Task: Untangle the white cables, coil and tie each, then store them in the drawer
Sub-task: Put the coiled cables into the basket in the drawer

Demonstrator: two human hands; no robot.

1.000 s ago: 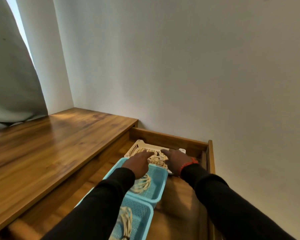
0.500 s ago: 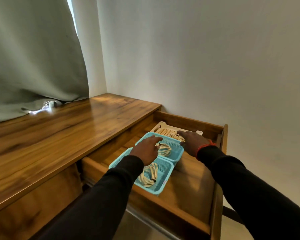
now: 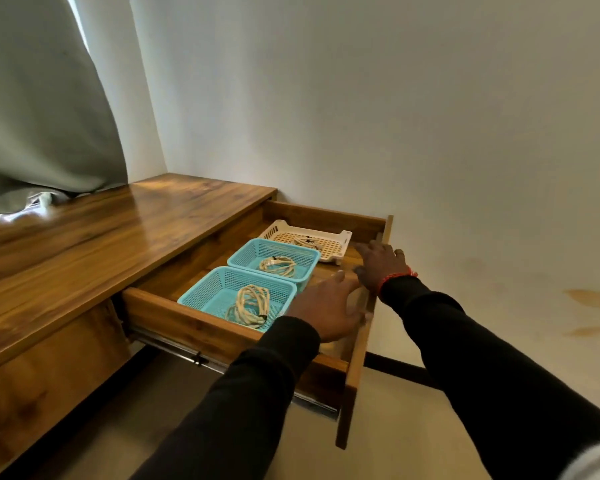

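The wooden drawer [image 3: 222, 337] stands pulled out of the desk. Inside it a near blue basket [image 3: 205, 296] holds a tied coil of white cable [image 3: 252, 306]. A second blue basket [image 3: 250, 252] behind it holds another coil [image 3: 278, 265]. Farthest back, a cream tray [image 3: 342, 242] carries a third coil [image 3: 307, 242]. My left hand [image 3: 329, 306] lies flat over the drawer's bare right part, fingers straight, holding nothing. My right hand [image 3: 378, 263] rests on the drawer's right side panel, fingers spread.
The wooden desk top [image 3: 101, 230] stretches to the left, with a grey curtain [image 3: 39, 116] draped onto its far end. A pale wall [image 3: 430, 116] rises right behind the drawer. Tiled floor [image 3: 395, 438] lies below the drawer front.
Both hands have left the baskets and moved right, the left over the bare drawer floor, the right onto the side panel. The view has pulled back from the drawer.
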